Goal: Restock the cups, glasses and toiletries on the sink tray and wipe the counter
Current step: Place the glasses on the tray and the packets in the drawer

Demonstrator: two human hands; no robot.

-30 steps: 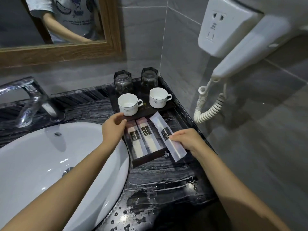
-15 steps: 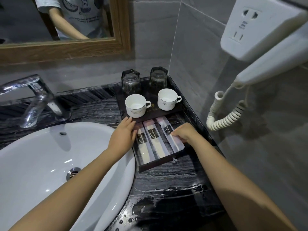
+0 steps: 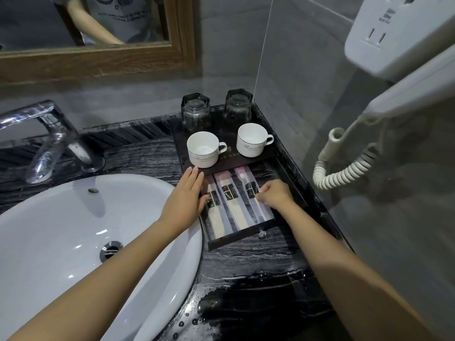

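A dark tray [image 3: 268, 153] stands in the counter's back right corner. On it are two upturned dark glasses [image 3: 196, 114] [image 3: 238, 107] and two white cups [image 3: 203, 149] [image 3: 252, 140]. Its drawer [image 3: 240, 237] is pulled out and holds three toiletry packets side by side [image 3: 216, 217] [image 3: 230, 198] [image 3: 253, 193]. My left hand [image 3: 187, 200] lies flat with fingers apart against the drawer's left edge, thumb on the left packet. My right hand [image 3: 275, 195] pinches the right packet's edge with its fingertips.
The white basin [image 3: 73, 242] and chrome tap [image 3: 51, 139] are to the left. The black marble counter [image 3: 246, 291] is wet near the front. A wall-mounted hair dryer [image 3: 406, 77] with coiled cord [image 3: 344, 173] hangs on the right. A wooden-framed mirror [image 3: 98, 62] is behind.
My right hand has slid the right packet from its slant across the drawer's front into the drawer, straight beside the other two. My left hand shifted slightly along the drawer's left edge.
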